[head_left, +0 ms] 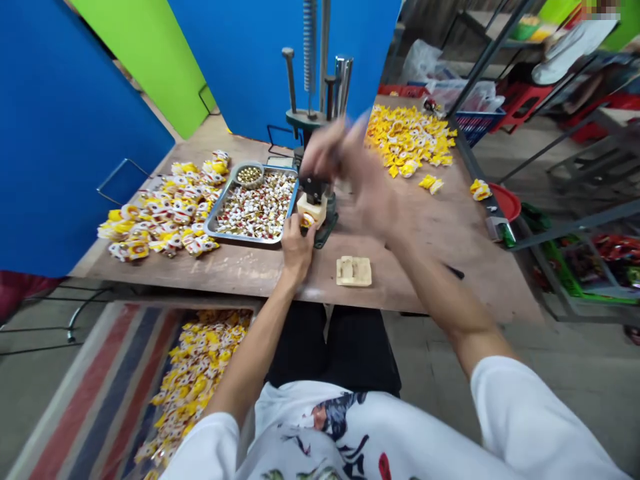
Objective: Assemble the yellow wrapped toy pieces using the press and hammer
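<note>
Tall blue panels stand behind the dark metal upright press on our brown wooden table. Beneath the press's head, our left hand pinches a small yellow-and-white piece at a cream-coloured block, while our right hand, raised before the press, is too blurred for us to tell whether it is open or closed. Left of the press we see a silver metal tray of tiny white, red and gold bits and, farther left, a heap of yellow-and-white pieces; a yellow pile lies to the press's right.
</note>
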The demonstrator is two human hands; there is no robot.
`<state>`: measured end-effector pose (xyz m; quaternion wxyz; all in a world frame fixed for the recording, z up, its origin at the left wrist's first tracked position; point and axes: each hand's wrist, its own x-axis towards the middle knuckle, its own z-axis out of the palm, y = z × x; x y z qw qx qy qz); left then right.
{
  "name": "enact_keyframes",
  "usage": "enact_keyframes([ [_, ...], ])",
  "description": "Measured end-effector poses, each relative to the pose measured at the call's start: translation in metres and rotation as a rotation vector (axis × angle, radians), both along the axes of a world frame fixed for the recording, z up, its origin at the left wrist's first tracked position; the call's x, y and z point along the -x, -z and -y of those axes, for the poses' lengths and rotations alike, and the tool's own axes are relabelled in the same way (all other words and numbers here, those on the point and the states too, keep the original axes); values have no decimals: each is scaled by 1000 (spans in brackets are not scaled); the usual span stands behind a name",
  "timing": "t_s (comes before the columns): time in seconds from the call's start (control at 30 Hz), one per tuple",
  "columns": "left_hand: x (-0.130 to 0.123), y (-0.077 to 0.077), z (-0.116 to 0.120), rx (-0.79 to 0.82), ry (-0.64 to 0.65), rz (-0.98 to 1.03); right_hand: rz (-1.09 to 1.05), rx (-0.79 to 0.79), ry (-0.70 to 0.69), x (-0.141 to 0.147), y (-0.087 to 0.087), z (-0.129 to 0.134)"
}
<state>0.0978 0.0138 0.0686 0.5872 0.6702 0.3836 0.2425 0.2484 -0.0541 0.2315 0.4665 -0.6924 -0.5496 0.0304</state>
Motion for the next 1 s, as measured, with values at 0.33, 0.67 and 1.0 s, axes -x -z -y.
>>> enact_keyframes([
  [0.33,41,-4,5,223,-130,146,-525,-18,331,-89,91,47],
  [0.67,30,2,56,511,368,103,-259,149,44,52,149,174],
  [1.0,34,14,67,458,377,65,-452,139,107,39,168,184],
])
